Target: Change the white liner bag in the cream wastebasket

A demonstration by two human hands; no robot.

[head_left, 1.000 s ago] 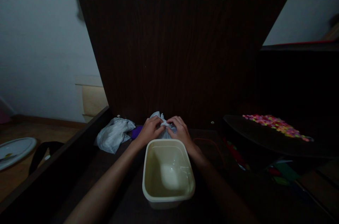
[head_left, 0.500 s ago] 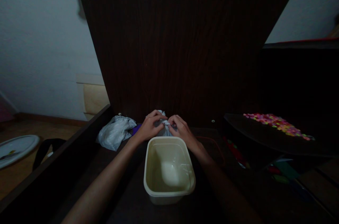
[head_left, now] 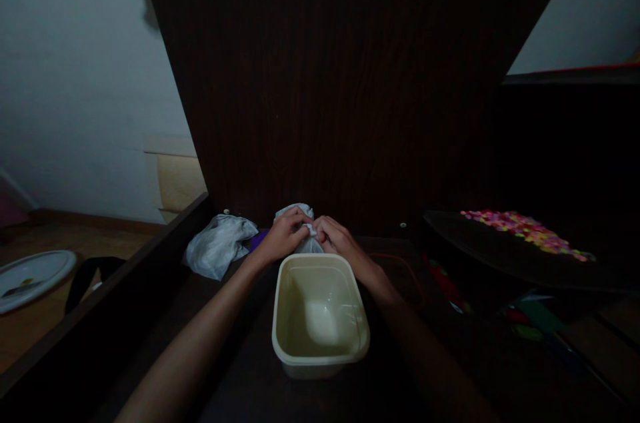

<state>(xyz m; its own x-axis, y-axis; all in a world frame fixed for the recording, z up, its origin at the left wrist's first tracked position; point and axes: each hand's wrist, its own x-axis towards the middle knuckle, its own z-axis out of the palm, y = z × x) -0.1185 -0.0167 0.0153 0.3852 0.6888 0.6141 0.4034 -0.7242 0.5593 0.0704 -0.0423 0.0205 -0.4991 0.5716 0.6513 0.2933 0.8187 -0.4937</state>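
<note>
An empty tub (head_left: 274,330) sits nearest on the table (head_left: 240,370). Just behind it, the left hand (head_left: 284,236) and right hand (head_left: 336,238) pinch the gathered top of a bag (head_left: 309,247), propping it upright. A crumpled bag (head_left: 219,246) lies behind-left of the tub.

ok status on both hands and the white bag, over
Left hand, right hand both pinch the small white plastic bag. It sits behind the square cream plastic tub. Crumpled white bag left, clear.
</note>
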